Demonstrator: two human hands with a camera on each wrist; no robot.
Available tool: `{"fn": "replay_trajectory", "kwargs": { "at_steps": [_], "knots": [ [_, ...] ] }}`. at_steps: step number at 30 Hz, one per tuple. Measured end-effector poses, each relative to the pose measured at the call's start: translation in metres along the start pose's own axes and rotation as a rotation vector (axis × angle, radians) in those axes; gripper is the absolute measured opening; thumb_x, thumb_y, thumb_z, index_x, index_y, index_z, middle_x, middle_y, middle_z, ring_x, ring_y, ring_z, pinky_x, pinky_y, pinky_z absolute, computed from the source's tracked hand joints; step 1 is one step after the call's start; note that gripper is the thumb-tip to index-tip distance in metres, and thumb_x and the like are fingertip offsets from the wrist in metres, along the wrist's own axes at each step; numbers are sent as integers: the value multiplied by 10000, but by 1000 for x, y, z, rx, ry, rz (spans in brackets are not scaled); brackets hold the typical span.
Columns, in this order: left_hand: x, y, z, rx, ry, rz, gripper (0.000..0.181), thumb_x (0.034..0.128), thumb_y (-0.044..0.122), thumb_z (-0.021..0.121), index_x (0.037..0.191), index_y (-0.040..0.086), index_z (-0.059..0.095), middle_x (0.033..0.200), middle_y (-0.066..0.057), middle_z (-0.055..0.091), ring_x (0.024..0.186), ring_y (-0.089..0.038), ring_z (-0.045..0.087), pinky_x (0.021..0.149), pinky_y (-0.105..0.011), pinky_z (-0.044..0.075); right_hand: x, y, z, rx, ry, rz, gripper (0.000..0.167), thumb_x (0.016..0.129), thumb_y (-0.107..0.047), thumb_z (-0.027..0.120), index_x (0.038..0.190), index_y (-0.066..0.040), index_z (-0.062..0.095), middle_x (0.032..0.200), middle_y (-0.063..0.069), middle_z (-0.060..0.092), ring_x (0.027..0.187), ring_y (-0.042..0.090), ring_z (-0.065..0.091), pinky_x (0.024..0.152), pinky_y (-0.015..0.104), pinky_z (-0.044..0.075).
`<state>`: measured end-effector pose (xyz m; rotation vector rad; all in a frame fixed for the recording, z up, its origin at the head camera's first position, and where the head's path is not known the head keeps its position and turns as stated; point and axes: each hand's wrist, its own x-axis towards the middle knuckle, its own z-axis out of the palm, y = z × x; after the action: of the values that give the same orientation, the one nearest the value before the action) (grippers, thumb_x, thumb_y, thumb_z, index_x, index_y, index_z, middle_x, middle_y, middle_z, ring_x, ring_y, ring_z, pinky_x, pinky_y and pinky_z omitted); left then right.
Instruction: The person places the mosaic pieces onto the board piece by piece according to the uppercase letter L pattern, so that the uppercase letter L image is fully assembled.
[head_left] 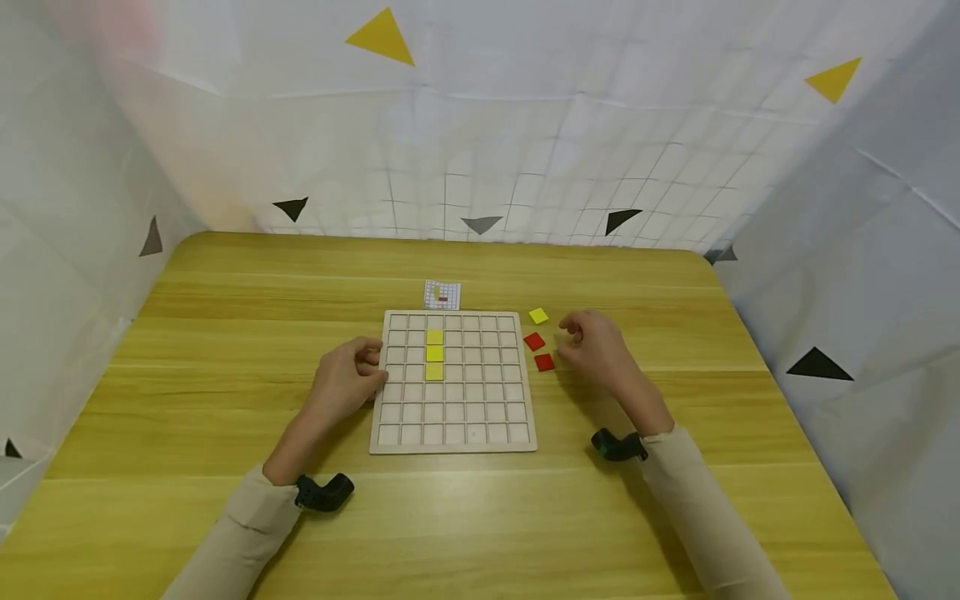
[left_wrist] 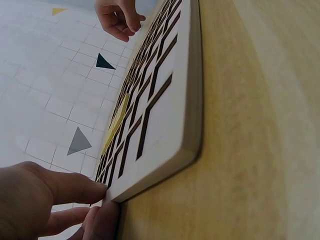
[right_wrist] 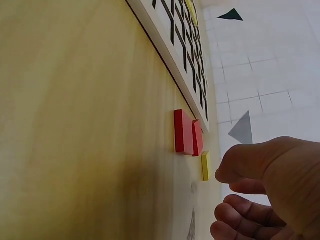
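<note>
A wooden grid board lies flat on the table, with three yellow square tiles in one column of its cells. At its left edge, my left hand grips the rim, the thumb and fingers set against it in the left wrist view. Off the board's right side are two red tiles and one loose yellow tile. My right hand hovers just right of these tiles, fingers loosely bent and holding nothing. In the right wrist view the red tiles lie beside the board's edge.
A small printed card with a coloured grid pattern lies behind the board. The wood-grain table extends around everything. White sheets with triangles enclose its back and sides. Each wrist wears a black camera.
</note>
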<state>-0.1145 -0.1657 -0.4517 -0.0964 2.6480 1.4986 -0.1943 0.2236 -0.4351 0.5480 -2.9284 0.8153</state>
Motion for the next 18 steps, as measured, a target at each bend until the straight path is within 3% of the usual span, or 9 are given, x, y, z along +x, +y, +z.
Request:
{"fn": "replay_trajectory", "kwargs": {
  "at_steps": [9, 18],
  "knots": [
    [-1, 0, 0, -9, -8, -14, 490, 879, 46, 718, 1347, 11, 576, 1119, -148, 621, 969, -260, 664, 650, -305, 568, 18, -3, -1, -15, -57, 27, 293, 854, -68, 715, 1125, 37, 679, 1054, 183, 619, 928, 315, 616, 794, 450, 530],
    [-1, 1, 0, -8, -6, -19, 493, 882, 48, 715, 1353, 12, 571, 1117, -148, 616, 962, -256, 660, 641, -306, 567, 29, -5, -1, -11, -72, -5, 278, 860, -52, 685, 1125, 33, 676, 1053, 181, 621, 932, 324, 612, 774, 440, 534]
  ]
}}
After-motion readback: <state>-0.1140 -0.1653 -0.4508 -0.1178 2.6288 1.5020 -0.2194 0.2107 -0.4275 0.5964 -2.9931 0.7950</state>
